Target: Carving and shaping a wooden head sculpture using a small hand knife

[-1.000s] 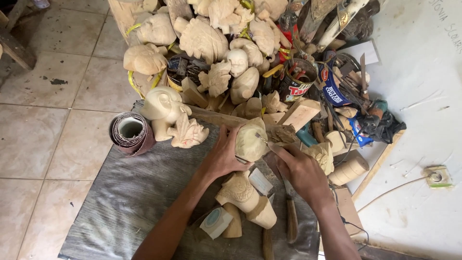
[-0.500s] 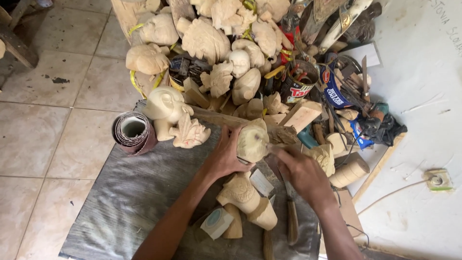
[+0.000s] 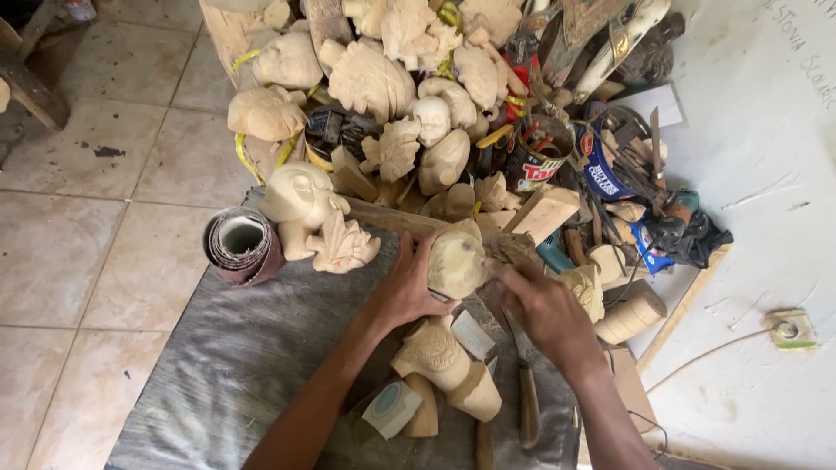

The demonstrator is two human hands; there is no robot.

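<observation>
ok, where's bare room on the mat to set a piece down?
Free: grey mat below the sandpaper roll, left of the left hand. Crowded: carvings pile above, tool clutter beyond the right hand.

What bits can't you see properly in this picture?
- Head view: the right hand hides whatever it presses against the pale wooden carving.
- The left hand covers the carving's near side.
- The knife blade is partly under the right hand.
- Top carvings are cut off by the edge.
</observation>
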